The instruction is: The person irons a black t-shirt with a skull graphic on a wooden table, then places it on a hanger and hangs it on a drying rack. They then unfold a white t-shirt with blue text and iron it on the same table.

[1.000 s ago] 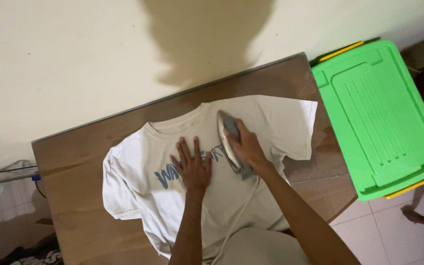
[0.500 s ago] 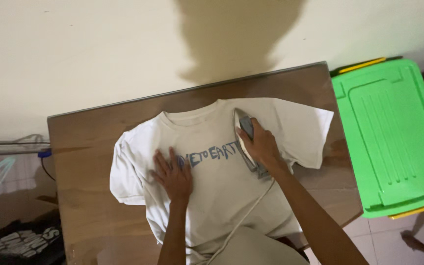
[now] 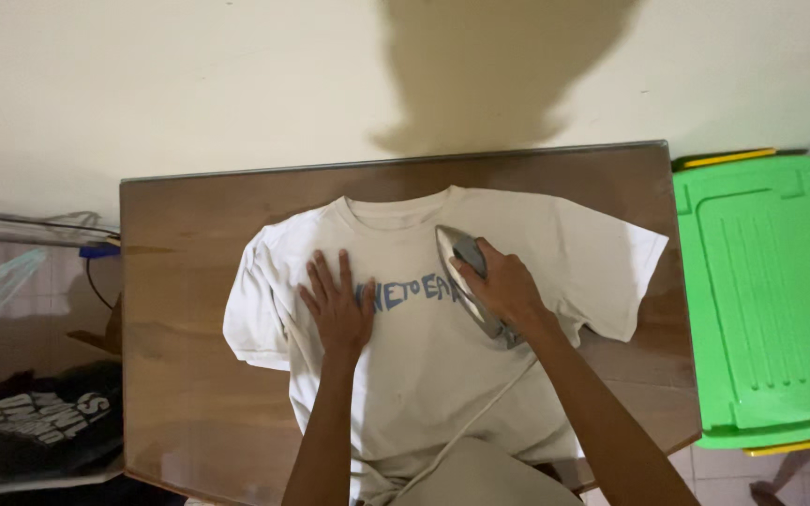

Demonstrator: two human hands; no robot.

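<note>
Gripping iron (image 3: 466,281), right hand (image 3: 503,286) on T-shirt (image 3: 442,365)

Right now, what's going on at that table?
A person is ironing a white T-shirt spread flat on a wooden table. The right hand grips an iron on the chest of the shirt, over its blue lettering. The left hand lies flat, fingers spread, pressing the cloth beside it. A green plastic bin with its lid on stands to the right of the table.
</note>
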